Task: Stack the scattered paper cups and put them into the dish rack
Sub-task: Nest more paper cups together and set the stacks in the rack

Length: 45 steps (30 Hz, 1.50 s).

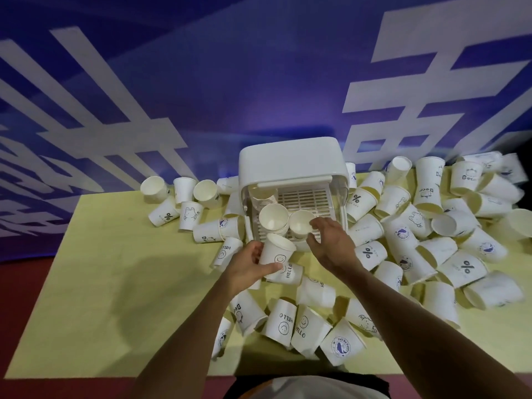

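Note:
A white lidded dish rack stands at the table's far middle with its front open onto a slatted tray. Two cup stacks stand upright on the tray, one on the left and one to its right. My left hand grips a smiley-face paper cup just in front of the rack. My right hand pinches the right stack at its rim. Several loose paper cups lie scattered on all sides.
The yellow-green table has bare room on its left half. Cups pile thickly to the right, near my arms and behind the rack's left side. A blue wall with white lettering rises directly behind.

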Each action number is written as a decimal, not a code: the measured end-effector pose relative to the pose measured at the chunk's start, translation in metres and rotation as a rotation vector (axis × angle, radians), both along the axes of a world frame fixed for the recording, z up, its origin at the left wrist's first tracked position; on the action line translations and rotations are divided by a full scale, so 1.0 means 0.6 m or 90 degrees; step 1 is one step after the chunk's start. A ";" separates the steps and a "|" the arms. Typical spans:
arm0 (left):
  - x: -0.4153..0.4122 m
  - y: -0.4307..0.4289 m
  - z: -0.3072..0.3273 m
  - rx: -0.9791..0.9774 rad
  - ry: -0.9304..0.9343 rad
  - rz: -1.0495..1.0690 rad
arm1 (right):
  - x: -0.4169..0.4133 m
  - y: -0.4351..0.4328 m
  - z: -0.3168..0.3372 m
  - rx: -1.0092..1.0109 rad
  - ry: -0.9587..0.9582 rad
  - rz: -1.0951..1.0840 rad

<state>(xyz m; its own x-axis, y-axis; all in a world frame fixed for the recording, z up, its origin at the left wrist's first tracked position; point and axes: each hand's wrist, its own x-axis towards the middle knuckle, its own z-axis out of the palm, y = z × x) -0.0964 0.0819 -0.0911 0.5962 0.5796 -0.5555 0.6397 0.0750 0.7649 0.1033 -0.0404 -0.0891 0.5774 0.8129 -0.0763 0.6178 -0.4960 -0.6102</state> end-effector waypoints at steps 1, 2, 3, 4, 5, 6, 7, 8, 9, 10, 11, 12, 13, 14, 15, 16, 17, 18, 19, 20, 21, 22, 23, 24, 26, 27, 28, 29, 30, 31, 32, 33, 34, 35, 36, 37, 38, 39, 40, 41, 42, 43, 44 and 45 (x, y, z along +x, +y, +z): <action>0.001 -0.001 0.000 0.004 -0.003 0.008 | -0.005 -0.003 0.009 0.005 0.041 0.013; 0.002 -0.003 0.002 0.007 -0.006 0.014 | -0.011 -0.007 0.018 0.001 0.077 0.030; 0.005 -0.005 0.006 0.012 -0.012 0.015 | -0.017 -0.010 0.028 -0.008 0.106 0.046; 0.008 -0.009 0.009 0.016 -0.019 0.014 | -0.022 -0.013 0.036 -0.016 0.130 0.056; 0.012 -0.013 0.013 0.016 -0.030 0.013 | -0.026 -0.016 0.042 -0.023 0.152 0.065; 0.017 -0.018 0.018 0.013 -0.041 0.013 | -0.029 -0.019 0.047 -0.030 0.168 0.072; 0.022 -0.022 0.021 0.008 -0.049 0.012 | -0.031 -0.021 0.049 -0.035 0.177 0.076; 0.027 -0.026 0.024 0.003 -0.057 0.011 | -0.031 -0.023 0.050 -0.035 0.178 0.077; 0.032 -0.029 0.028 -0.001 -0.066 0.008 | -0.030 -0.024 0.050 -0.031 0.178 0.072; 0.037 -0.031 0.029 -0.003 -0.073 0.005 | -0.030 -0.025 0.053 -0.021 0.181 0.068; 0.041 -0.032 0.031 -0.002 -0.078 0.002 | -0.028 -0.025 0.056 -0.008 0.178 0.065; 0.045 -0.033 0.032 0.002 -0.082 0.000 | -0.025 -0.025 0.060 0.008 0.171 0.064; 0.048 -0.033 0.034 0.006 -0.084 -0.002 | -0.023 -0.026 0.064 0.020 0.168 0.061; 0.052 -0.033 0.035 0.010 -0.086 -0.003 | -0.020 -0.027 0.068 0.032 0.166 0.062; 0.055 -0.032 0.037 0.014 -0.088 -0.003 | -0.017 -0.027 0.072 0.040 0.166 0.061; 0.060 -0.032 0.039 0.017 -0.088 -0.004 | -0.012 -0.028 0.075 0.047 0.167 0.061; 0.064 -0.031 0.041 0.018 -0.088 -0.008 | -0.008 -0.028 0.075 0.049 0.168 0.060; 0.068 -0.030 0.041 0.019 -0.083 -0.015 | -0.005 -0.029 0.077 0.050 0.161 0.058; 0.071 -0.030 0.042 0.025 -0.076 -0.027 | -0.003 -0.029 0.078 0.053 0.151 0.053; 0.075 -0.028 0.041 0.035 -0.065 -0.043 | 0.001 -0.029 0.079 0.065 0.144 0.041; 0.077 -0.027 0.039 0.045 -0.051 -0.060 | 0.005 -0.030 0.081 0.085 0.144 0.023; 0.078 -0.026 0.036 0.052 -0.037 -0.068 | 0.009 -0.030 0.080 0.109 0.142 0.004; 0.078 -0.024 0.033 0.055 -0.024 -0.070 | 0.014 -0.030 0.080 0.132 0.135 -0.016; 0.076 -0.023 0.030 0.058 -0.014 -0.068 | 0.019 -0.030 0.079 0.148 0.121 -0.037; 0.069 -0.022 0.021 0.060 0.002 -0.061 | 0.031 -0.029 0.072 0.164 0.095 -0.068; 0.065 -0.021 0.020 0.059 0.006 -0.057 | 0.034 -0.027 0.069 0.166 0.080 -0.074; 0.061 -0.020 0.016 0.060 0.011 -0.051 | 0.036 -0.023 0.066 0.164 0.067 -0.074; 0.056 -0.018 0.013 0.064 0.014 -0.043 | 0.037 -0.019 0.064 0.163 0.056 -0.068; 0.052 -0.015 0.009 0.074 0.016 -0.029 | 0.037 -0.014 0.063 0.150 0.045 -0.055; 0.048 -0.012 0.006 0.088 0.019 -0.012 | 0.036 -0.008 0.059 0.133 0.028 -0.037; 0.046 -0.009 0.005 0.104 0.022 0.005 | 0.034 -0.003 0.055 0.110 0.013 -0.021; 0.044 -0.004 0.003 0.121 0.026 0.020 | 0.032 0.003 0.049 0.091 0.006 -0.009; 0.044 0.000 0.002 0.138 0.029 0.032 | 0.029 0.007 0.046 0.080 0.006 -0.001; 0.045 0.005 0.001 0.152 0.031 0.039 | 0.027 0.011 0.042 0.074 0.005 0.005; 0.046 0.010 -0.002 0.164 0.034 0.042 | 0.026 0.014 0.037 0.070 0.004 0.009; 0.048 0.014 -0.005 0.174 0.037 0.046 | 0.026 0.017 0.032 0.068 0.003 0.013; 0.051 0.017 -0.008 0.185 0.039 0.052 | 0.026 0.019 0.027 0.062 0.005 0.016; 0.054 0.020 -0.012 0.197 0.037 0.061 | 0.027 0.022 0.022 0.056 0.005 0.018; 0.058 0.023 -0.017 0.210 0.033 0.072 | 0.028 0.024 0.018 0.048 0.004 0.019; 0.063 0.025 -0.021 0.217 0.030 0.084 | 0.029 0.026 0.014 0.040 0.002 0.021; 0.069 0.027 -0.024 0.225 0.032 0.094 | 0.029 0.027 0.011 0.033 -0.002 0.022; 0.074 0.030 -0.029 0.238 0.036 0.105 | 0.029 0.029 0.007 0.028 -0.007 0.026; 0.080 0.033 -0.034 0.250 0.043 0.116 | 0.030 0.030 0.003 0.022 -0.010 0.033; 0.085 0.036 -0.039 0.261 0.052 0.124 | 0.030 0.031 -0.001 0.018 -0.013 0.039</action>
<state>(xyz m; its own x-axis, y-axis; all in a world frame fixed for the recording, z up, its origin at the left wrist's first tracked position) -0.0454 0.1036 -0.1143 0.4185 0.8582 -0.2973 0.7035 -0.0993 0.7037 0.1216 -0.0221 -0.0895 0.5271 0.8488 -0.0414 0.6591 -0.4390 -0.6106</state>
